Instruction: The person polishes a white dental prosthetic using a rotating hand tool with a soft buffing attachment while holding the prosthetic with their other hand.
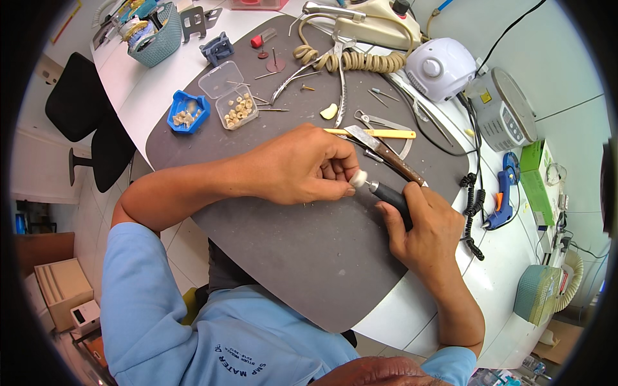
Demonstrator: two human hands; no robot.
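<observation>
My right hand is wrapped round a black rotary handpiece, its metal tip pointing left. At that tip sits a small round white piece, which looks like a polishing wheel. My left hand is closed in a pinch, thumb and forefinger right at the white piece. Whatever the left fingers hold, if anything, is hidden or too small to name. Just beyond the hands lie a brown-handled knife and a yellow stick-like tool.
A clear box of tooth-like pieces stands beside a blue tray on the grey mat. Pliers, burs and calipers lie farther back. A white machine, coiled cables and a blue glue gun line the right side.
</observation>
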